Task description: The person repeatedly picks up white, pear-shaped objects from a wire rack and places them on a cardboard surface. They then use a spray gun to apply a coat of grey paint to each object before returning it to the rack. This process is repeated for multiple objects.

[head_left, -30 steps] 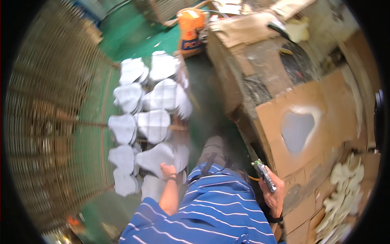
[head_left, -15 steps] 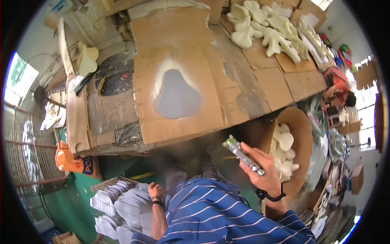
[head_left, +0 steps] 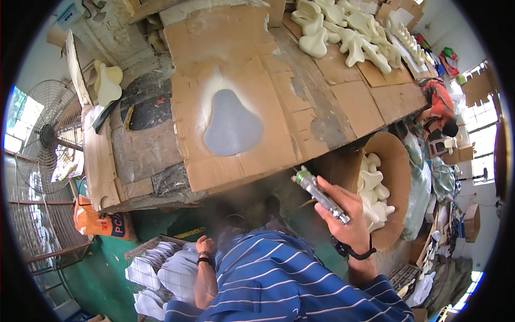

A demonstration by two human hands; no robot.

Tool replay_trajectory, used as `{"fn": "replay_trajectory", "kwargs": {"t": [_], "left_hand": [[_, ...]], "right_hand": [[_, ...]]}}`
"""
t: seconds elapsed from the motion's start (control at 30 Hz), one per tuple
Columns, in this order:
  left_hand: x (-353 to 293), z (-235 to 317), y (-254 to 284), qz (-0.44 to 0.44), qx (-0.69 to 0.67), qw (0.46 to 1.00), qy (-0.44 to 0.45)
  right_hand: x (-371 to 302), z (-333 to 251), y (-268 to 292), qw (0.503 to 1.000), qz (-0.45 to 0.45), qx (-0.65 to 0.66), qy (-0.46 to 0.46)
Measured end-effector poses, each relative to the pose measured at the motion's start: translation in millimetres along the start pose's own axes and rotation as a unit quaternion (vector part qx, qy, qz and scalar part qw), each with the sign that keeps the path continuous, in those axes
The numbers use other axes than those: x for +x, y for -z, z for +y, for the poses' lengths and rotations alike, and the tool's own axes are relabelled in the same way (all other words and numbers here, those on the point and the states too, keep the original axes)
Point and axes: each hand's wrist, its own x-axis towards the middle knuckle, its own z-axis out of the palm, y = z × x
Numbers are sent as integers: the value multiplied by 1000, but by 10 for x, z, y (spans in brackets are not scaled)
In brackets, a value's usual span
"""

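Observation:
My right hand (head_left: 347, 217) is wrapped round a spray gun (head_left: 324, 198), silver with a green ring at its front end, held off the table's near edge. The gun points up and left toward the table. On the cardboard sheet (head_left: 257, 145) lies a grey saddle-shaped piece (head_left: 233, 124), flat, with a pale sprayed halo round its narrow end. My left hand (head_left: 205, 245) hangs low at my side with the fingers curled in; nothing shows in it. Beside it stands a wire basket (head_left: 140, 248) stacked with grey-white saddle-shaped pieces (head_left: 179, 271).
Cream foam saddle shapes (head_left: 354, 40) pile up at the table's far right; more foam shapes (head_left: 373, 185) fill a cardboard drum (head_left: 399, 193). A fan (head_left: 47, 134) and an orange sack (head_left: 94, 220) stand at left. A co-worker in orange (head_left: 441, 104) is at the far right.
The view has shifted a little. My right hand still holds the spray gun in about the same place, and the left hand stays low. The grey piece has not moved on its cardboard.

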Motion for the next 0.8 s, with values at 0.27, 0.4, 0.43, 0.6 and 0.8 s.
{"fn": "replay_trajectory", "kwargs": {"t": [0.27, 0.4, 0.43, 0.6, 0.8], "left_hand": [[-220, -320, 186, 48, 3, 998, 31], [-87, -342, 145, 25, 54, 998, 3], [-41, -349, 118, 16, 73, 997, -7], [121, -78, -59, -4, -39, 999, 12], [57, 321, -190, -15, -31, 999, 22]], "right_hand": [[-87, 84, 94, 998, -57, -21, -18], [-180, 106, 182, 996, -74, -25, -37], [-180, 102, 211, 997, -53, -18, -54], [-157, 126, 227, 996, -41, -5, -76], [-20, 56, 40, 994, -110, 28, -7]]}}
